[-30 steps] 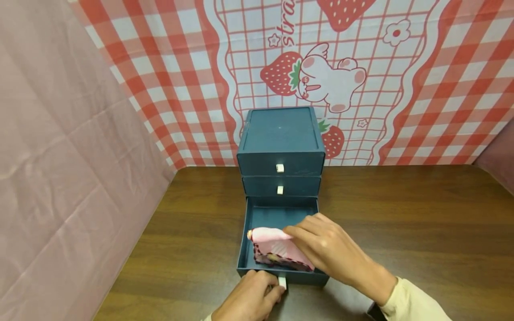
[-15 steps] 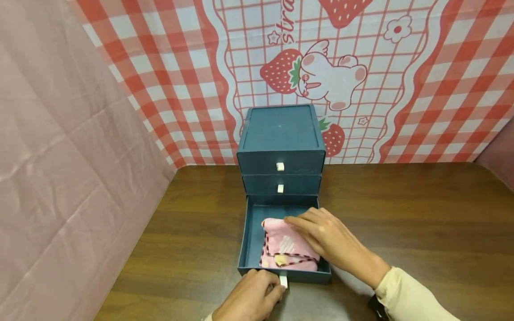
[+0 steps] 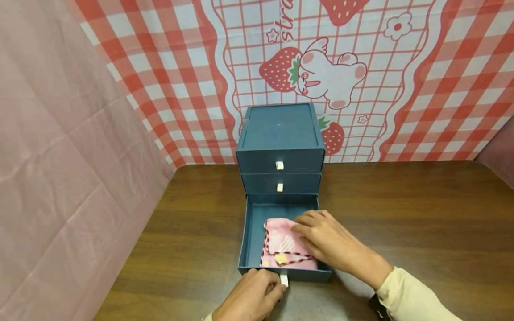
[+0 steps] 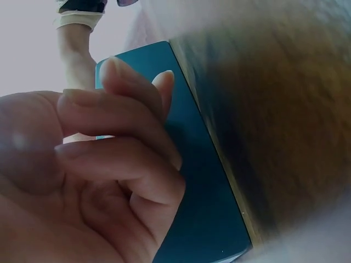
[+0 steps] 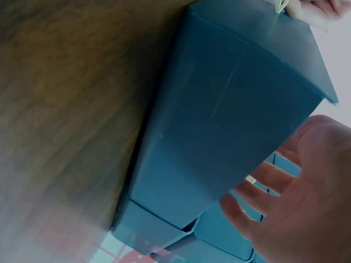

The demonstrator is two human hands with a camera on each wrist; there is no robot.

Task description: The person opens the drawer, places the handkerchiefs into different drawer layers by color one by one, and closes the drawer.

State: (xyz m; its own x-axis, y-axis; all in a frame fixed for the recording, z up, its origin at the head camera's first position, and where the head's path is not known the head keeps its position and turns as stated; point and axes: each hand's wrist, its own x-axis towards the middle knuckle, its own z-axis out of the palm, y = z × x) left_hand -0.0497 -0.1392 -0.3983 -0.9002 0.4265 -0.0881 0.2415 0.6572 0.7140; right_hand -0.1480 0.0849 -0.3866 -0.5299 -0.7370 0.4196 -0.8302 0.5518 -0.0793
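Note:
A folded pink cloth with dark checked edging lies flat in the pulled-out bottom drawer, toward its front right. My left hand is at the drawer's front and pinches its white pull tab. In the left wrist view the left hand's curled fingers cover the tab. My right hand reaches over the right wall, its relaxed fingers resting on the cloth's right side. From the right wrist view, that hand's fingers dip behind the drawer's side wall, which hides the cloth.
Above the drawer, the dark teal cabinet has two closed drawers with white tabs. It stands on a brown wooden table before a red-checked strawberry curtain. A pink curtain hangs at the left.
The cloth, held up by its top edge a second ago, has come down flat in the drawer. My right hand has moved slightly right. The left hand stays at the tab.

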